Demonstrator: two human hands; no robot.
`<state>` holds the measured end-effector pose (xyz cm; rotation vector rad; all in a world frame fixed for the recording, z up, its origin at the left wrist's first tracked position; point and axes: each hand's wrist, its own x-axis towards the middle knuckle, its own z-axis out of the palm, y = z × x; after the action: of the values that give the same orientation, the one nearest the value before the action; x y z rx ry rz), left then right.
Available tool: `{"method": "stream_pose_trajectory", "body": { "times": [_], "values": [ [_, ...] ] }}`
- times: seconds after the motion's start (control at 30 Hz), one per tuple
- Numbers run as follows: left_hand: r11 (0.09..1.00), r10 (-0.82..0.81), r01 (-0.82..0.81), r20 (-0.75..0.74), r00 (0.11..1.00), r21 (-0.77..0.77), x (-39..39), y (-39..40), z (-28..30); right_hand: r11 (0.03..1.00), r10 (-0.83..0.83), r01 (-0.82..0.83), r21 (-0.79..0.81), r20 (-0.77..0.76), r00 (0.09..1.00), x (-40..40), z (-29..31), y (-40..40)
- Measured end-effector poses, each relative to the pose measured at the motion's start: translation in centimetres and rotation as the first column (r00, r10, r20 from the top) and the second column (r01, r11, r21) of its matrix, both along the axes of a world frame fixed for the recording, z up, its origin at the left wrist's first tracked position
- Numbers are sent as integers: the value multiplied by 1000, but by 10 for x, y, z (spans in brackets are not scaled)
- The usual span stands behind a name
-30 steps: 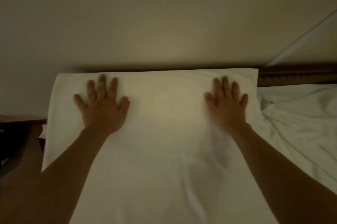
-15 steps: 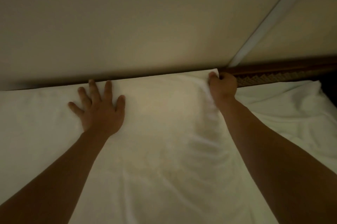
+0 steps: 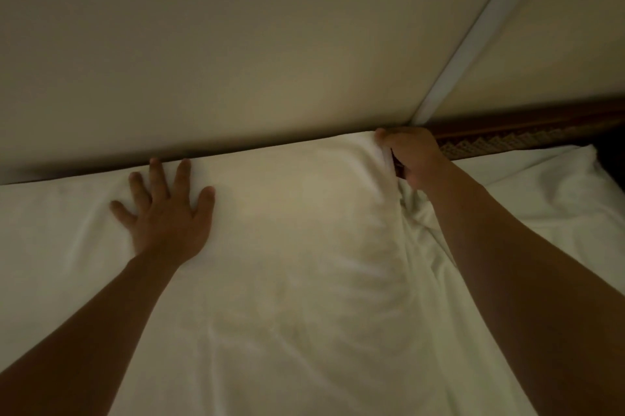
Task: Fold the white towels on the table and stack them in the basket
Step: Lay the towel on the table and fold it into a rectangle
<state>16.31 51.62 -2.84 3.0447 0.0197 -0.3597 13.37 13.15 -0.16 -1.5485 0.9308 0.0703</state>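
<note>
On towel: left hand (flat).

Head view, close, forward-down toward wall

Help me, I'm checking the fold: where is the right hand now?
In the head view the right hand sits upper right, gripping the far right corner of the white towel, just below the wall's white strip.

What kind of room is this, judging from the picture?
Probably an indoor laundry or housekeeping corner, though that is uncertain: white towels spread on a dark patterned table against a plain beige wall.
</note>
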Motion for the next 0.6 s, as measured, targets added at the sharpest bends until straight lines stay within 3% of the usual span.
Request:
{"method": "stream_pose_trajectory", "body": {
  "times": [0.13, 0.23, 0.33, 0.4, 0.47, 0.53, 0.6],
  "values": [
    [1000, -1, 1, 2, 1000, 7, 0, -1, 1, 990, -123, 118, 82, 64, 990, 7, 0, -9],
    [1000, -11, 11, 7, 1000, 8, 0, 2, 0, 990, -142, 140, 36, 56, 988, 9, 1, -14],
    [999, -38, 38, 9, 999, 24, 1, 6, 0, 987, -139, 143, -72, 55, 989, 10, -5, -17],
    [998, -43, 43, -10, 999, 42, 2, 7, 2, 962, -86, 95, -256, 46, 995, 11, -9, -15],
    [998, 48, -45, -60, 997, 52, 6, 0, 8, 909, -17, 46, -415, 73, 997, 12, -12, -8],
    [982, 184, -181, -63, 981, 52, 7, -24, 17, 883, 22, 32, -469, 111, 994, 10, -14, 1],
    [997, 77, -77, 7, 997, -8, -5, -67, 24, 858, 49, 20, -513, 120, 992, 8, -18, 5]
  ]
}}
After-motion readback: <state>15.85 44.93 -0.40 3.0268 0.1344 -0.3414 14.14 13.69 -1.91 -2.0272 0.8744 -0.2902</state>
